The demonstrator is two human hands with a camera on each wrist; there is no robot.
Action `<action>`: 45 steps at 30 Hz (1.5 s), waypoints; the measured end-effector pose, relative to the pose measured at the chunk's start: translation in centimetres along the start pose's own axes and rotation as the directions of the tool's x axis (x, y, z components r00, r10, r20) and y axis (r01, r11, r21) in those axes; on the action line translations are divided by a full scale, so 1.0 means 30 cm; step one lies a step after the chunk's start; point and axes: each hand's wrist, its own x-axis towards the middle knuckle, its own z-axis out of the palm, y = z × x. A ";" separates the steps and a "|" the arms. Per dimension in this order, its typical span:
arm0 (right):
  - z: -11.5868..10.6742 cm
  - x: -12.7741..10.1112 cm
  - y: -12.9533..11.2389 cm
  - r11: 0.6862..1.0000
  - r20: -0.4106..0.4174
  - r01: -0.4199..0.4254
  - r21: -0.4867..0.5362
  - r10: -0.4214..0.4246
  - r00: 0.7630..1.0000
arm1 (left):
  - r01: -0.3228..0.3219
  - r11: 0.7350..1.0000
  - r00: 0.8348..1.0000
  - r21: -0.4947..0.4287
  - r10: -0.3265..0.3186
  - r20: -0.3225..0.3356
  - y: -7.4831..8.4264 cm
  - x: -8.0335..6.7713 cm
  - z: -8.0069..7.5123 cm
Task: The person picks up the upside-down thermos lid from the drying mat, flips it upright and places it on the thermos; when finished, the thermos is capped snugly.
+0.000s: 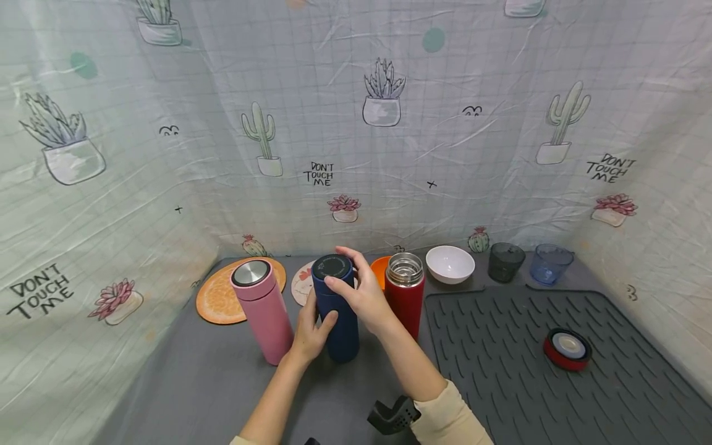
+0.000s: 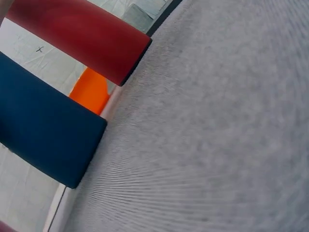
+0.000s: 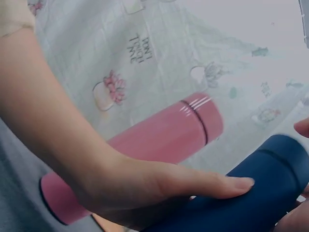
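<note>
Behind the whole workspace hangs a pale cloth backdrop [image 1: 300, 80] printed with potted cacti and the words "DON'T TOUCH ME". Before it spreads the grey table [image 1: 178, 389], with a dark ridged mat [image 1: 489, 346] covering its right part. At the back left lies an orange-slice placemat [image 1: 219, 296].

Three bottles come next in size. The blue bottle [image 1: 345, 327] is upright at the centre of the table, between the pink bottle [image 1: 267, 324] on the left and the red bottle [image 1: 406, 303] on the right; I cannot tell whether its base touches the table. The red one shows a bare metal mouth, the pink one a silver-centred top.

The left hand [image 1: 310, 334] grips the blue bottle's body, thumb laid along the near side, its other fingers mostly hidden. The right hand [image 1: 364, 293] holds the bottle's top between thumb and index finger, spread across it; how its remaining fingers lie cannot be told.

A white bowl [image 1: 450, 266] sits at the back, right of a partly hidden orange object [image 1: 380, 269]. Farther right stand a smoky cup [image 1: 505, 264] and a blue cup [image 1: 547, 267]. Smallest, a red-and-black lid [image 1: 567, 347] rests on the ridged mat.
</note>
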 end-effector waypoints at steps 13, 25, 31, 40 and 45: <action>-0.023 -0.054 -0.106 0.954 0.041 0.215 -0.211 -0.211 0.977 | 0.013 0.997 0.996 0.075 -0.006 -0.086 0.096 0.035 -0.015; -0.151 -0.261 -0.167 0.812 0.108 0.247 -0.529 -0.224 0.969 | -0.161 0.959 0.977 0.234 0.188 -0.100 0.186 -0.041 -0.055; -0.257 -0.366 -0.163 0.757 0.071 0.208 -0.620 -0.210 0.975 | -0.201 0.954 0.980 0.221 0.199 0.031 0.162 -0.109 -0.014; -0.458 -0.510 -0.136 0.641 0.024 0.188 -0.744 -0.256 0.966 | -0.220 0.966 0.960 0.135 0.189 0.209 0.243 -0.140 0.075; -0.581 -0.548 -0.132 0.527 -0.026 0.132 -0.840 -0.282 0.959 | -0.211 0.972 0.960 0.100 0.187 0.207 0.279 -0.134 0.110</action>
